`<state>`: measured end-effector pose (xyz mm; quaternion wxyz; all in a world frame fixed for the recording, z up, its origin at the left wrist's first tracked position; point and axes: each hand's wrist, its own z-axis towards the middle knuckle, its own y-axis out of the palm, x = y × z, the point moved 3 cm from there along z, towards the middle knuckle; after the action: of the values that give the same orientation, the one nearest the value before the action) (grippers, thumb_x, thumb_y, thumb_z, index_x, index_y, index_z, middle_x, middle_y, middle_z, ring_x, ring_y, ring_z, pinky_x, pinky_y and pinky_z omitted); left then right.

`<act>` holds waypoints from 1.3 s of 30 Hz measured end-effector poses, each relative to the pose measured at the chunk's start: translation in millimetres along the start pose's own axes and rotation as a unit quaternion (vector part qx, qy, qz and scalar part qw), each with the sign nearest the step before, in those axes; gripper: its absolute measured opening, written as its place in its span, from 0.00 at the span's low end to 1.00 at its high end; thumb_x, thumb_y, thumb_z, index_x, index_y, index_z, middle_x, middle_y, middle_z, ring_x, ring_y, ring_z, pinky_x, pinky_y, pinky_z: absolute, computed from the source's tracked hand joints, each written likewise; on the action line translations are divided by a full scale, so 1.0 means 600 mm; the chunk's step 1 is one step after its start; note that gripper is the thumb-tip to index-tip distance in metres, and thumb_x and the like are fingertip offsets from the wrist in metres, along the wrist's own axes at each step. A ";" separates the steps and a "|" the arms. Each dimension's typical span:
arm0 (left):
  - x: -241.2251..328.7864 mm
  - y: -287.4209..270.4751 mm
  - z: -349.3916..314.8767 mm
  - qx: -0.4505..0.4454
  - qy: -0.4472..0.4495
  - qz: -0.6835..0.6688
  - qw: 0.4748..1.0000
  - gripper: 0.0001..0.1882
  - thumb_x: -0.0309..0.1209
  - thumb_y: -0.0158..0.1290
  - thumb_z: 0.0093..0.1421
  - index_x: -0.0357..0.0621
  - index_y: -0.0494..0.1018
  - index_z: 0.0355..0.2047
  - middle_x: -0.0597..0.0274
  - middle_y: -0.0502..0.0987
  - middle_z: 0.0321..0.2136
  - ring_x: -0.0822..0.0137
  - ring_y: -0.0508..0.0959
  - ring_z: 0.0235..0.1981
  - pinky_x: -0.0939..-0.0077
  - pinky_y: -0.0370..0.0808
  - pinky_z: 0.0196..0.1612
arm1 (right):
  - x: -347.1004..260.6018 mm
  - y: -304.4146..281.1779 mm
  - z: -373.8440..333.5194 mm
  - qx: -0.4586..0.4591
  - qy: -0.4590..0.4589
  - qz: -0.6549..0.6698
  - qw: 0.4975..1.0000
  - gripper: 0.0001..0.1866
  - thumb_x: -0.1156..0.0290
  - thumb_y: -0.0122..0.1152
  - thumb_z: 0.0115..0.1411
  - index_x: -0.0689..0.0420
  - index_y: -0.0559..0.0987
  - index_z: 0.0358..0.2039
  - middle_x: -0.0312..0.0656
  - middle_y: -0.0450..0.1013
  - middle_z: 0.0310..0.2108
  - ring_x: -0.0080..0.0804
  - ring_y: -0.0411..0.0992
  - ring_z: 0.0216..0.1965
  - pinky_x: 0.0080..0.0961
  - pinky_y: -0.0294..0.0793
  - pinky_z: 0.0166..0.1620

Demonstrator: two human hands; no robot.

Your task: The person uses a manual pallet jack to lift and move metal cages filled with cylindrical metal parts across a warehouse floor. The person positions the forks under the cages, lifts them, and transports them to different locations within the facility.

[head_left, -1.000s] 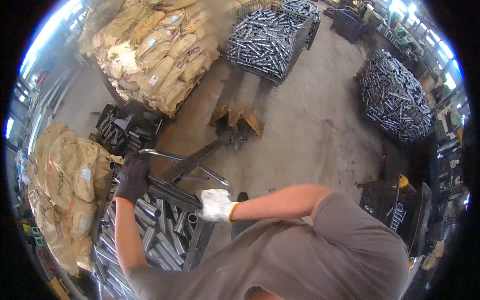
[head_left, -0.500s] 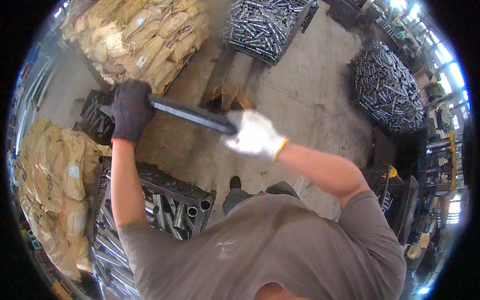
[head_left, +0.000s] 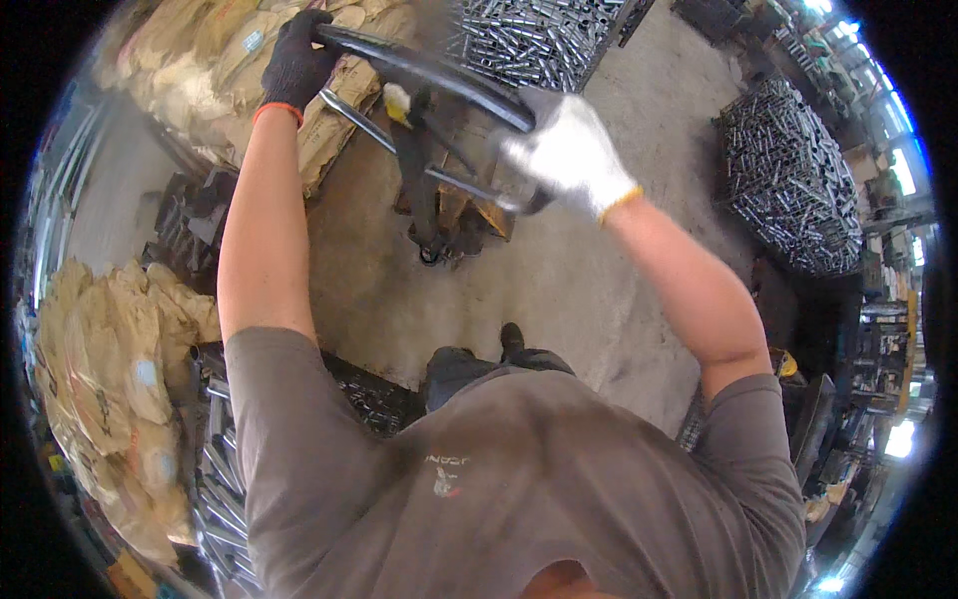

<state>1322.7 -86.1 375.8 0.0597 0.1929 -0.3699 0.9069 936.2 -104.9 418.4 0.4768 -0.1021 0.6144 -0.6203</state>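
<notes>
Both my gloved hands are on the looped handle (head_left: pixel 444 78) of what looks like a pallet jack. My left hand (head_left: pixel 299 62), in a dark glove with an orange cuff, wraps the far left end of its dark bar. At the right end, my right hand (head_left: pixel 574 155) in a white glove with a yellow cuff closes round the loop; its fingertips are partly blurred. A yellow and white piece (head_left: pixel 397 104) shows inside the loop. From there the dark shaft (head_left: pixel 419 190) runs down to the worn orange-brown base (head_left: pixel 489 216).
Stacked tan sacks (head_left: pixel 215 95) stand at the far left, with more sacks (head_left: pixel 100 349) at the near left. A bin of metal tubes (head_left: pixel 225 489) is beside my left arm. Two bins of short metal parts, one ahead (head_left: pixel 534 45) and one right (head_left: pixel 788 175), stand on the concrete floor (head_left: pixel 639 260).
Both hands and the handle have moved farther from my body, and more of the loop and shaft shows. The near-left tube bin is more covered by my arm and shirt.
</notes>
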 end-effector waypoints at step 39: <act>0.053 -0.082 -0.373 0.080 -0.215 -0.198 0.953 0.17 0.38 0.59 0.59 0.35 0.74 0.38 0.56 0.75 0.35 0.65 0.75 0.37 0.67 0.74 0.44 | 0.220 -0.019 0.125 0.141 0.048 0.059 0.987 0.22 0.77 0.63 0.43 0.57 0.84 0.44 0.50 0.82 0.36 0.39 0.83 0.37 0.32 0.80 0.44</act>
<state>1237.5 103.5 274.1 0.1413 0.4568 -0.2550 0.8405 914.8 -251.6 384.5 0.4923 0.0319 0.5479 -0.6756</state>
